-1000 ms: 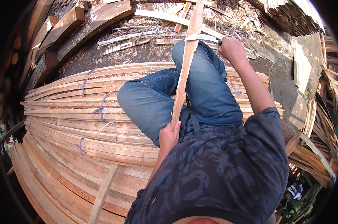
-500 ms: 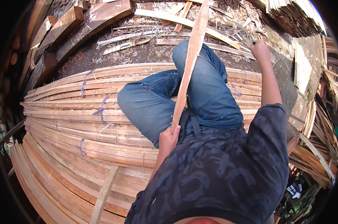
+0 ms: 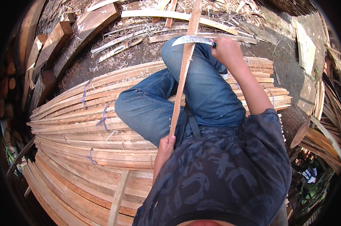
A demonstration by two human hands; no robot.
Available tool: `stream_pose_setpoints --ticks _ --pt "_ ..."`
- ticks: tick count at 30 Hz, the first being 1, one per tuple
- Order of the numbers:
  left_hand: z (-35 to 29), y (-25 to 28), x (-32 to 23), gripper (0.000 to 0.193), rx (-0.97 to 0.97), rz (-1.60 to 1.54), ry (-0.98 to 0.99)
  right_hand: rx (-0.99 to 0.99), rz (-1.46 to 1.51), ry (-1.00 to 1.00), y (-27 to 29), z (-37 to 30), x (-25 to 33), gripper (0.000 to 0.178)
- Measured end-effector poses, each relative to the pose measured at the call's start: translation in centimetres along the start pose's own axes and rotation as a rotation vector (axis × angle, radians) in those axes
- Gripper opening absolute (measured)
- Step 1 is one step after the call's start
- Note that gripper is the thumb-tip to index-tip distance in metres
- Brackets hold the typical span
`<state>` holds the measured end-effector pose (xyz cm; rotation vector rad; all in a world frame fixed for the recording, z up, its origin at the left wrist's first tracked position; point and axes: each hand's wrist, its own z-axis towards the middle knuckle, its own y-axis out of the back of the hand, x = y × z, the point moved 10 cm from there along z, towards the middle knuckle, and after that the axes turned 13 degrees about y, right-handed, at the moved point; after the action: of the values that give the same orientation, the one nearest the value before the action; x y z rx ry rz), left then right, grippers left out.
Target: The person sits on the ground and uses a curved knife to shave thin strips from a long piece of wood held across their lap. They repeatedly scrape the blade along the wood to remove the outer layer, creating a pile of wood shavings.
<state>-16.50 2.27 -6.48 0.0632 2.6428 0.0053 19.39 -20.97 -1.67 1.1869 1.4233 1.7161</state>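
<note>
A long, narrow wooden strip (image 3: 183, 71) slants from my lap across my raised knee and on past the top of the view. My left hand (image 3: 165, 146) is closed around its near end, thumb along the wood. In my right hand (image 3: 227, 51) is the dark handle of a knife with a curved, pale metal blade (image 3: 191, 40). That blade lies across the strip just over the knee, its tip pointing left and reaching beyond the strip's left edge. A small splinter stands out from the strip below the blade.
Beneath me and to the left are bundles of wooden strips (image 3: 133, 144) tied with purple cord (image 3: 102, 116). Thick timber beams (image 3: 84, 34) lie at the far left. Shavings and loose slats (image 3: 170, 15) cover the ground ahead. More offcuts (image 3: 319, 145) are heaped at the right.
My right hand has swung left and inward with the knife, from out at the right to the strip over my knee. The left hand keeps its hold on the strip's near end.
</note>
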Motion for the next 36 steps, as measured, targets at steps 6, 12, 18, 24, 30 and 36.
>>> stream_pose_setpoints --ticks 6,12,18,24,30,36 --pt "-0.7 -0.2 -0.3 0.038 -0.023 0.008 0.007 0.159 -0.097 0.037 0.3 -0.8 2.2 0.033" --pt "-0.5 -0.4 -0.7 0.039 -0.047 0.018 -0.019 0.070 -0.116 0.025 -0.5 0.4 -0.3 0.013" --pt "-0.2 -0.8 -2.1 0.041 -0.126 0.055 -0.077 0.116 -0.200 -0.069 -0.6 2.1 -4.5 0.021" --pt "-0.1 0.4 2.9 0.044 -0.136 0.043 -0.073 0.064 -0.219 -0.783 7.9 -2.7 -25.3 0.037" --pt "-0.5 -0.6 0.9 0.037 -0.171 0.092 0.011 0.037 -0.194 -0.476 8.0 -4.2 -13.2 0.026" --pt "-0.7 -0.5 0.6 0.032 -0.230 0.117 -0.032 0.230 -0.136 -0.097 1.6 -3.1 -1.0 0.020"
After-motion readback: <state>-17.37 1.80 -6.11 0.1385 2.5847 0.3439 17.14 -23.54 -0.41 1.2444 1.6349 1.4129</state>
